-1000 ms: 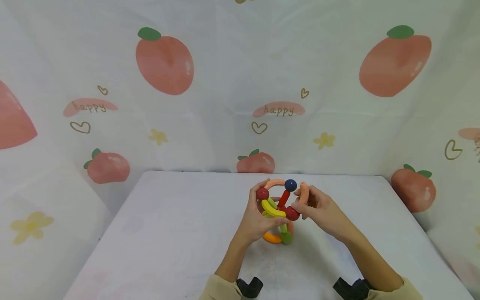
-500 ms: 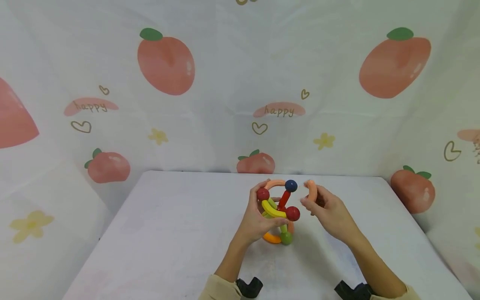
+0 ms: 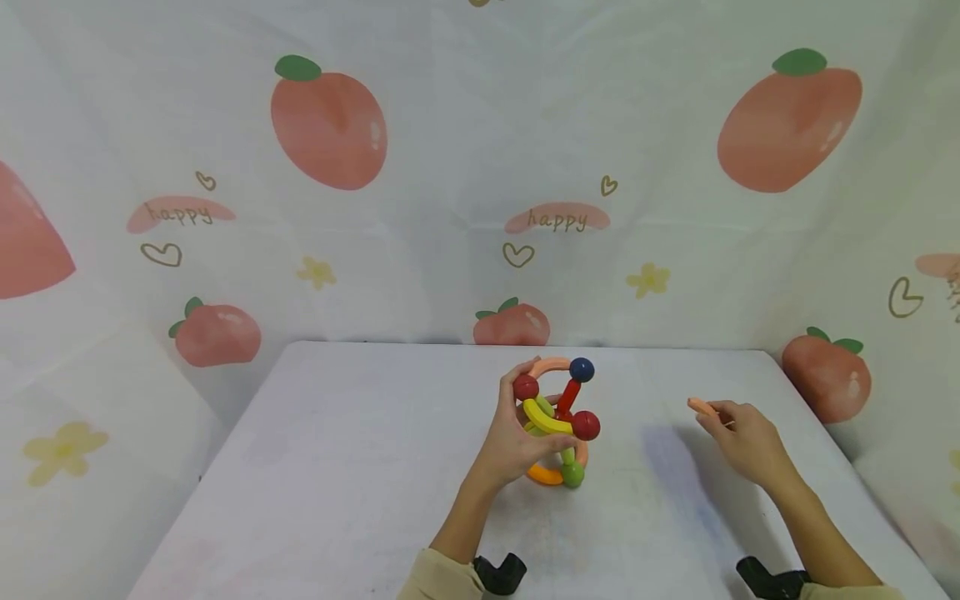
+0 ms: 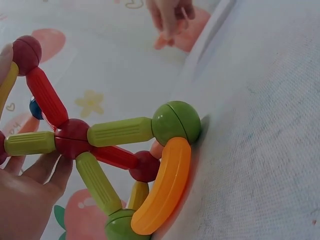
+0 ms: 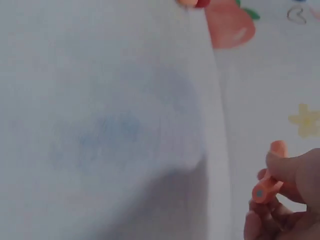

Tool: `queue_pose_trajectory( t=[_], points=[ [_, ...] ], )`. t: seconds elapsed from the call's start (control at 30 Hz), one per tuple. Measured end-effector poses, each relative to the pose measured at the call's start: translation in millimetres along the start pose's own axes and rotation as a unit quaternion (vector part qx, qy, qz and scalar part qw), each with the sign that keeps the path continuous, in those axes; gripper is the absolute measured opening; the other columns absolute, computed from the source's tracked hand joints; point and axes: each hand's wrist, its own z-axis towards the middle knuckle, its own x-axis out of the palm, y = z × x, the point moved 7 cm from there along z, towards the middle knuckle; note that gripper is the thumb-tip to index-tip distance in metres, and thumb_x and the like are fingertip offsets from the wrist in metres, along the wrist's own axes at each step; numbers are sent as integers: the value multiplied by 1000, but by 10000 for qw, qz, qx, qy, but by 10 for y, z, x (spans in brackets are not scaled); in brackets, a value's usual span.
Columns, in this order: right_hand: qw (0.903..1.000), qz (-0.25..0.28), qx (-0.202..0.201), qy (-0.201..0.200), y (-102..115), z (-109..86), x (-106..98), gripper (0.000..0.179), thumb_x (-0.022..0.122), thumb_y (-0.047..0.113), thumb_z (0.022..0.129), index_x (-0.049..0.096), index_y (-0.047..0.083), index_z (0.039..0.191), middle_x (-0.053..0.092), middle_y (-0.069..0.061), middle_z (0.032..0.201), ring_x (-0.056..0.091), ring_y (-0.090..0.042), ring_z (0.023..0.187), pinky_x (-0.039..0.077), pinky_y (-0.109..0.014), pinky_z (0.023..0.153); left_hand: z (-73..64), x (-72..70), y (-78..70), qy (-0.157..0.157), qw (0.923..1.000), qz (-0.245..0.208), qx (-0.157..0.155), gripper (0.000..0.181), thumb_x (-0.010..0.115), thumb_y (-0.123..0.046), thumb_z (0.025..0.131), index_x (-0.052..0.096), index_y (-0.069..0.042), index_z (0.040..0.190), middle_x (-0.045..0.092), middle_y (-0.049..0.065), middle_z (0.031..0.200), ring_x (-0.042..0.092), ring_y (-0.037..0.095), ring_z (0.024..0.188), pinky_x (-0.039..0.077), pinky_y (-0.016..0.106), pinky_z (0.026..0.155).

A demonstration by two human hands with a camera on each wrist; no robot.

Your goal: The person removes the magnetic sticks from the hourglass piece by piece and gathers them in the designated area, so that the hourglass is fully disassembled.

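My left hand [image 3: 513,442] grips a ball-and-rod building model, its fingers behind the frame and its thumb along the lower front. Red balls [image 3: 586,426], a blue ball [image 3: 582,369] and green balls [image 4: 176,123] are joined by straight red and green rods and by curved rods in yellow, orange and peach. In the left wrist view, an orange curved rod [image 4: 167,187] links two green balls close to the table surface. Off to the right, my right hand [image 3: 752,444] pinches a loose peach curved rod [image 5: 270,175] between thumb and fingers, held above the table and apart from the model.
A white cloth-covered table [image 3: 337,467] lies under both hands. Behind it hangs a pale curtain [image 3: 450,125] printed with peaches, hearts and flowers. Black straps [image 3: 501,575] sit on both wrists.
My right hand has drawn the peach curved rod away from the model, moving right and lower, and the rod has tipped from upright to nearly flat. My left hand holds the model in place.
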Motion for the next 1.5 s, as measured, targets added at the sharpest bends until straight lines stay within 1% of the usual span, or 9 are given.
queue_pose_trajectory(
  t=[0.2, 0.33, 0.5, 0.63, 0.77, 0.87, 1.03, 1.27, 1.5],
  points=[
    [9985, -181, 509, 98, -375, -23, 12, 45, 68, 31, 98, 62, -12, 110, 69, -28, 96, 65, -34, 83, 48, -35, 64, 13, -14, 7, 24, 10000, 6, -2, 95, 84, -25, 84, 21, -40, 153, 40, -9, 155, 58, 20, 135, 55, 34, 104],
    [9973, -367, 553, 297, -483, -19, 65, 43, 71, 28, 96, 63, -13, 105, 68, -26, 91, 64, -35, 81, 52, -46, 68, 16, -12, 13, 76, 10000, -56, -21, 95, 84, -23, 85, 20, -39, 153, 40, -9, 155, 58, 20, 136, 55, 33, 103],
    [9964, -605, 517, 307, -482, -31, 102, 49, 70, 29, 96, 62, -17, 109, 64, -33, 97, 61, -46, 89, 50, -59, 77, 11, 7, 5, 181, 9997, -144, 4, 95, 83, -22, 85, 20, -37, 154, 39, -7, 156, 57, 22, 137, 56, 33, 103],
    [9989, -389, 219, 155, -168, 3, 38, 49, 72, 29, 95, 62, -14, 116, 63, -34, 105, 61, -48, 96, 52, -57, 78, 11, 5, 10, 159, 9998, -145, -24, 94, 84, -23, 85, 20, -37, 153, 40, -3, 156, 57, 21, 137, 56, 32, 103],
    [9986, 268, -320, 332, 406, 70, 3, 39, 71, 27, 96, 65, -3, 121, 70, -19, 107, 68, -33, 96, 58, -35, 73, 4, 10, 22, 162, 9997, -204, -36, 95, 84, -21, 85, 19, -35, 153, 42, -2, 156, 57, 21, 137, 55, 32, 104],
    [9942, 653, -703, 491, 849, 137, 36, 39, 69, 30, 98, 64, 5, 126, 71, -10, 109, 67, -25, 99, 56, -24, 71, -1, 13, 31, 150, 9997, -169, -54, 95, 84, -21, 85, 18, -36, 153, 43, -4, 155, 58, 20, 137, 54, 32, 105],
    [9847, 1066, -1189, 700, 1361, 294, 176, 50, 68, 34, 98, 55, 10, 140, 68, -12, 120, 67, -24, 102, 62, -34, 79, 0, 21, 38, 177, 9996, -210, -38, 96, 83, -21, 85, 18, -36, 153, 41, -6, 156, 57, 20, 137, 54, 32, 105],
    [9732, 1185, -1862, 643, 1621, 468, 367, 50, 76, 18, 92, 59, 9, 138, 70, -10, 116, 64, -17, 90, 57, -21, 73, -6, 32, 18, 273, 9992, -275, -18, 94, 82, -21, 87, 18, -33, 155, 39, -5, 158, 58, 21, 137, 55, 31, 102],
    [9713, 1485, -1756, 604, 1637, 533, 420, 40, 77, 16, 91, 60, 6, 127, 70, -12, 104, 62, -16, 80, 60, -21, 72, -7, -10, -23, 104, 9998, -149, -32, 94, 84, -18, 85, 21, -34, 154, 43, -5, 156, 59, 18, 135, 55, 32, 102]
  ],
)
